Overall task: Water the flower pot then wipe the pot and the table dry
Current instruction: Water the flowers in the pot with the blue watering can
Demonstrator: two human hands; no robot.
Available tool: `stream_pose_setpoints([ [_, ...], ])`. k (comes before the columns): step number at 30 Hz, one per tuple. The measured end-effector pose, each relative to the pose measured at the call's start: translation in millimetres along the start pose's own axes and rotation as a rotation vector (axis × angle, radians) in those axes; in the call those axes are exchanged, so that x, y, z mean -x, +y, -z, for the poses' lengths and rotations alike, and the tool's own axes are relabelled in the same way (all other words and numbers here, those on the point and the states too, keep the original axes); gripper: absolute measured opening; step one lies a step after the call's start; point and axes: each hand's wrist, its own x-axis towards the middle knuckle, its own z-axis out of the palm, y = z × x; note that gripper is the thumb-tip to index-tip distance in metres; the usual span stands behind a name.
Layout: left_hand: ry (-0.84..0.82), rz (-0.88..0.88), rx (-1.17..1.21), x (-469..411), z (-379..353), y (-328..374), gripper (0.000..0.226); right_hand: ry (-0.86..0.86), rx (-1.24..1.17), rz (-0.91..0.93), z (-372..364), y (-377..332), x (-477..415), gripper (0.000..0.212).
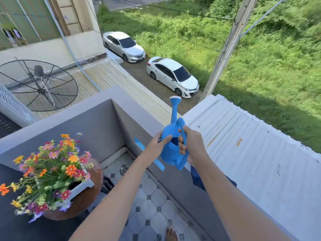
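Observation:
I hold a blue watering can (171, 153) above the balcony wall, its spout pointing up and away. My right hand (190, 141) is closed around the can's handle. My left hand (157, 145) rests against the can's left side with fingers at the rim of the fill hole. A white rectangular flower pot (79, 189) full of orange, pink and red flowers stands on a round brown table (86, 197) at the lower left, well apart from the can. A dark blue cloth (198, 178) lies on the wall ledge under my right forearm.
The grey balcony wall (107, 122) encloses a tiled floor (149, 202) with a drain (123, 170). Blue tape strips (139, 145) stick on the wall. My bare foot (171, 233) shows at the bottom. Beyond are a white roof, two parked cars and a satellite dish.

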Motion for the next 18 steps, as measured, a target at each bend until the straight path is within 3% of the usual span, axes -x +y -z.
stream_pose_setpoints([
  [18,0.086,0.040,0.005,-83,12,-30,0.023,0.157,-0.378,-0.171,-32,33,-65,0.011],
])
